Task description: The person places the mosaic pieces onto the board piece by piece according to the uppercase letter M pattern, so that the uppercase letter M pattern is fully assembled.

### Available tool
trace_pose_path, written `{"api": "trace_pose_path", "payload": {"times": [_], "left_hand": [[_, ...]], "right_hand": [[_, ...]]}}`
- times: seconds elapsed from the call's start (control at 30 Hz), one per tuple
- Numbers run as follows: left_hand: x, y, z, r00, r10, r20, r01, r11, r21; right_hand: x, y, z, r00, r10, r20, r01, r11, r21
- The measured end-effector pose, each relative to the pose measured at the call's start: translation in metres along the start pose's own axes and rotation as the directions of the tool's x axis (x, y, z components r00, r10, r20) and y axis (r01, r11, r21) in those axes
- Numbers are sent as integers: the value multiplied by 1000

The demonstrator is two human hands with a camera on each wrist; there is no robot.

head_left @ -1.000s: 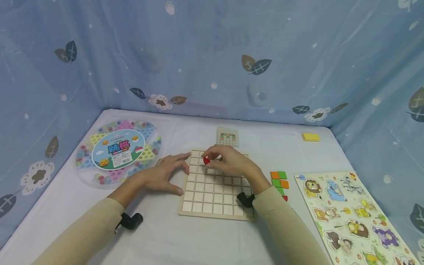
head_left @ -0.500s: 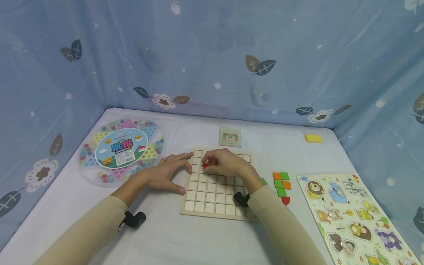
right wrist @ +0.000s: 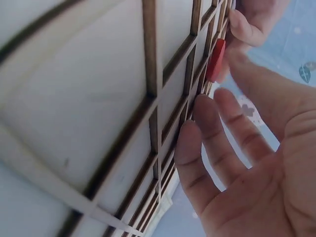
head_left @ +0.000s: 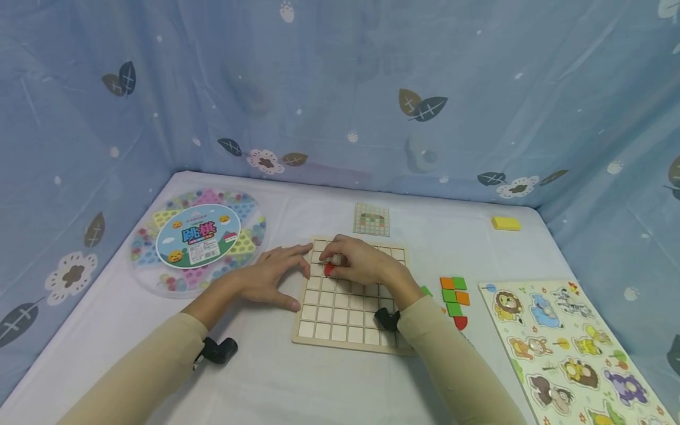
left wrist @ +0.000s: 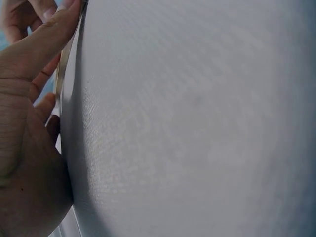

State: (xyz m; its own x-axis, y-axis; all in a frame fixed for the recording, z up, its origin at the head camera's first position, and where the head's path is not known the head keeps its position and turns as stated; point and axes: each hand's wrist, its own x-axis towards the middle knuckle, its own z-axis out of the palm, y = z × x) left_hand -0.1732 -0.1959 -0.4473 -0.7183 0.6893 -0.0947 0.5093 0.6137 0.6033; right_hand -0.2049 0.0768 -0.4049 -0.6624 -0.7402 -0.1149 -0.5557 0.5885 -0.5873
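Animal puzzle board (head_left: 576, 348): flat, well right of the right hand.
Wooden grid board (head_left: 340, 316): flat; right hand over its far part.
Left hand (head_left: 270, 278): fingers spread, gripping nothing, at the grid board's left edge.
Right hand (head_left: 361, 261): fingers curled, thumb and forefinger pinching the red tile.
Pattern card (head_left: 371, 220): flat, just beyond the grid board.
Red tile (head_left: 329, 270): at the grid's far-left cells.

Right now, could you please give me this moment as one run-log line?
right hand: holds red piece at grid board; left hand: at board's left edge; loose tiles: right of board; pattern card: beyond board
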Motion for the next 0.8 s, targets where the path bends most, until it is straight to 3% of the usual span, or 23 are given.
{"api": "trace_pose_path", "payload": {"times": [0.43, 0.8], "left_hand": [[0, -1, 1, 1000, 13, -12, -13, 999, -29], [-1, 2, 0, 1000, 8, -15, -9, 999, -35]], "right_hand": [[5, 5, 2, 1000, -1, -25, 0, 999, -46], [3, 0, 0, 999, -16, 33, 17, 999, -45]]}}
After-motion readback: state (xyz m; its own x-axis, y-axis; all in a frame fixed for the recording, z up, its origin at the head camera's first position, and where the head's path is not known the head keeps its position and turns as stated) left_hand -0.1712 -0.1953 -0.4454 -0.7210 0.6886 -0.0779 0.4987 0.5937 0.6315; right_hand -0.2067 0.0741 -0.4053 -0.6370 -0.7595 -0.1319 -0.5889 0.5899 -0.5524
